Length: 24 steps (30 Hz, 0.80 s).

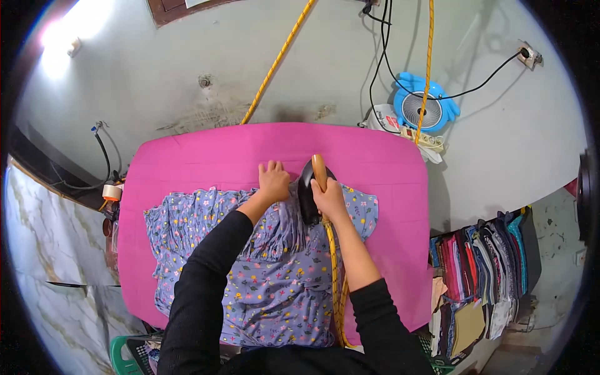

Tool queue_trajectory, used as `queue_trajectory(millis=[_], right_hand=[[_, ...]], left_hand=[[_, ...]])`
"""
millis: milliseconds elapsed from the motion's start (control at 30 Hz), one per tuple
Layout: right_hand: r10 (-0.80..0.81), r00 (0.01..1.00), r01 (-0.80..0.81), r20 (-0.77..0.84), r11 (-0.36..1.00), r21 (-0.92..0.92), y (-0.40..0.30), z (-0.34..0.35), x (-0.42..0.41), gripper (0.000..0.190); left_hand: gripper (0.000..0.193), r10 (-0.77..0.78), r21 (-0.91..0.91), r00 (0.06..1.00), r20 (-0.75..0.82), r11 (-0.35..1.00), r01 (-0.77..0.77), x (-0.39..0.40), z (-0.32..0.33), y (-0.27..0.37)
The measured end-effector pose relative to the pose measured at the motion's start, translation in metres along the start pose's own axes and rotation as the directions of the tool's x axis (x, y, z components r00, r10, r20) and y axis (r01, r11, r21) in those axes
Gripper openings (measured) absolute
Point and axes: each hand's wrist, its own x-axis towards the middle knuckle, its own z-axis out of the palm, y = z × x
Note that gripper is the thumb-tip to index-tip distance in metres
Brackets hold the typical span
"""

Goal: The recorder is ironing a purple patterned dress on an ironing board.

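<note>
A blue floral-print garment (276,295) lies gathered and wrinkled over a pink cloth-covered ironing table (187,159). My right hand (328,197) is closed around the wooden handle of a clothes iron (307,197). The dark iron rests on the upper part of the garment, its tip pointing away from me. A yellow patterned cord (333,262) runs from its rear down beside my right forearm. My left hand (275,180) lies at the garment's upper edge, just left of the iron, fingers spread; whether it pinches any cloth is hidden.
Behind the table's right corner are a blue fan (422,105) and a power strip (424,139). Yellow cords (276,61) and black cables hang by the wall. Stacked folded clothes (483,262) stand at right. A green basket (123,354) sits at lower left.
</note>
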Motion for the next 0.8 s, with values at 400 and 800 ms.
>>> queue_trajectory(millis=[400,800], right_hand=[[0.123,0.977,-0.115,0.173,0.992,-0.055,-0.015,-0.023,-0.151,0.026],[0.006,0.983,0.029,0.181,0.981,-0.192,-0.032,0.04,0.033,0.031]], left_hand=[[0.025,-0.116,-0.059,0.99,0.077,0.991,0.121,0.009,-0.015,-0.021],[0.025,-0.312,-0.101,0.936,-0.165,0.949,0.299,-0.017,-0.009,-0.023]])
